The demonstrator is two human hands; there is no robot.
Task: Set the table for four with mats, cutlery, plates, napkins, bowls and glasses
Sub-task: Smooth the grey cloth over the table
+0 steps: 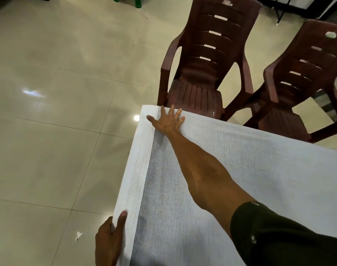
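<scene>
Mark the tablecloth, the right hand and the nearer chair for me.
tablecloth point(259, 169), head view, on bare cloth right of the forearm
right hand point(168, 121), head view, on the back of the hand
nearer chair point(198, 93), head view, on the seat

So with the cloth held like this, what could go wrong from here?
1. The left hand grips the hanging edge of the white cloth; a tug could drag it off-centre, though the right hand pressing flat at the far corner may limit that.
2. The brown chairs stand close against the table's far side, so the cloth's far edge might snag on them.
</scene>
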